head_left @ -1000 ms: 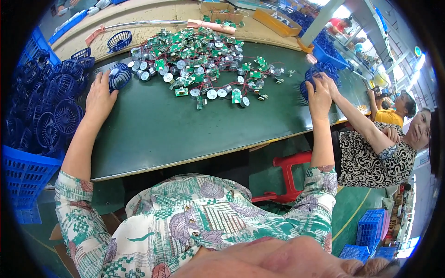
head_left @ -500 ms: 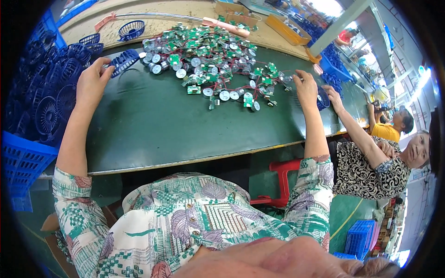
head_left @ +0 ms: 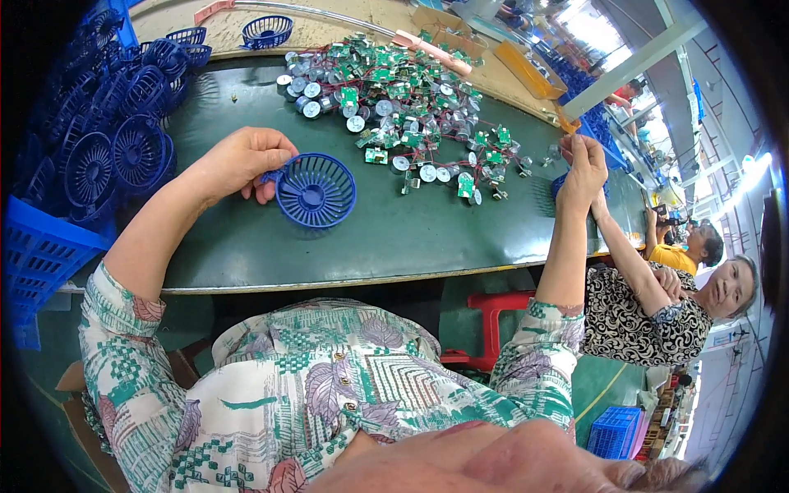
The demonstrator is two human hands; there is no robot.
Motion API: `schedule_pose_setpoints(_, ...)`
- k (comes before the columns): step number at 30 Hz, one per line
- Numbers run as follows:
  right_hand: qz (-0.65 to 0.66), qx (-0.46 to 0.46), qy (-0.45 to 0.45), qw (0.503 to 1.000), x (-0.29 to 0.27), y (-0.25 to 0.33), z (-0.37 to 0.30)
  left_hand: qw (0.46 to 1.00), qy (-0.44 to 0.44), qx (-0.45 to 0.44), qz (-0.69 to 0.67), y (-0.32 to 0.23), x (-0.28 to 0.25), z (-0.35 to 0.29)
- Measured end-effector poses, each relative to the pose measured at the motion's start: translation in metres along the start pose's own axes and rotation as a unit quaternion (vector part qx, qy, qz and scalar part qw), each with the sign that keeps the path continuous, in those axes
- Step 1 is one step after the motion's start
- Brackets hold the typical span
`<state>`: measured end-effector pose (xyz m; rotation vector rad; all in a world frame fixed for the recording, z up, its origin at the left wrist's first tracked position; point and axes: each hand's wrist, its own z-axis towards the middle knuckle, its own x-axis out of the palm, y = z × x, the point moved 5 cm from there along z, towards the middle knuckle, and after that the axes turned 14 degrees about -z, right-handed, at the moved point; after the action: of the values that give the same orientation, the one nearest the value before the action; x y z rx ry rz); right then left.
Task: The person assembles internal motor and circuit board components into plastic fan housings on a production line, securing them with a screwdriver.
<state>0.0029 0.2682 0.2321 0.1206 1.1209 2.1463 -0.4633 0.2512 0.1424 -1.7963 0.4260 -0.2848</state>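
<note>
My left hand (head_left: 253,164) pinches a blue round fan housing (head_left: 316,191) by the short stub on its rim. The slatted, bowl-like housing is held over the green tabletop, its ribbed face toward me. To the right, my right hand (head_left: 582,171) is raised, thumb and fingers pressed together; whatever is between them is too small to make out. A small clear piece (head_left: 551,155) shows beside those fingertips. Another blue housing (head_left: 559,184) lies partly hidden behind my right hand. Between my hands and farther back is a heap of small motors with green circuit boards and red wires (head_left: 394,99).
A pile of blue fan housings (head_left: 90,168) fills the left side above a blue crate (head_left: 49,259). On the back ledge lie a single housing (head_left: 267,31), a pink-handled rod (head_left: 431,52) and a yellow tray (head_left: 530,69). A co-worker (head_left: 649,312) sits at the right, arm reaching behind my right hand.
My left hand has moved right and nearer from beside the pile, bringing the blue fan housing with it. My right hand has shifted slightly right, away from the motor heap.
</note>
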Motion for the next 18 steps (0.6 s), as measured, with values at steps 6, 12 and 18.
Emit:
schedule_pose_setpoints(6, -0.044, -0.067, 0.065, 0.995, 0.04, 0.046, -0.082, 0.967, 0.036, 0.134, 0.214, -0.024, 0.01, -0.018)
schedule_pose_setpoints(12, -0.109, -0.128, 0.125, 0.978, 0.092, 0.073, -0.153, 0.847, 0.112, 0.325, 0.407, -0.033, 0.032, -0.048)
schedule_pose_setpoints(18, -0.341, -0.345, 0.208, 0.85, 0.144, 0.111, -0.199, 0.815, 0.112, 0.295, 0.486, -0.03, 0.03, -0.053)
